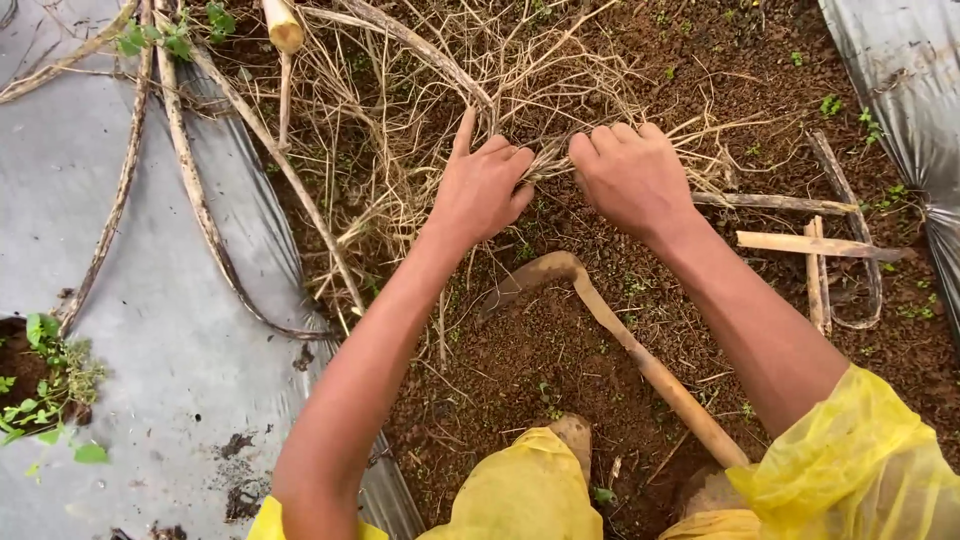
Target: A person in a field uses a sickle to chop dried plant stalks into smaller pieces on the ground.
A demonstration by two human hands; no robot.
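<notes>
My left hand (483,188) and my right hand (631,174) are both closed around a bundle of dry, straw-coloured stems (548,163) just above the brown soil (560,350). The two hands sit side by side, almost touching, with the stems running between them and fanning out to the upper left. A hoe with a curved metal head and wooden handle (625,340) lies on the soil below my hands, between my forearms. My sleeves are yellow plastic (850,470).
Grey plastic sheeting (170,330) covers the ground at left, with long dry vines (195,190) lying across it. More sheeting (900,90) is at the upper right. Split bamboo pieces (815,245) lie at right. Small green plants (45,380) grow at the left edge.
</notes>
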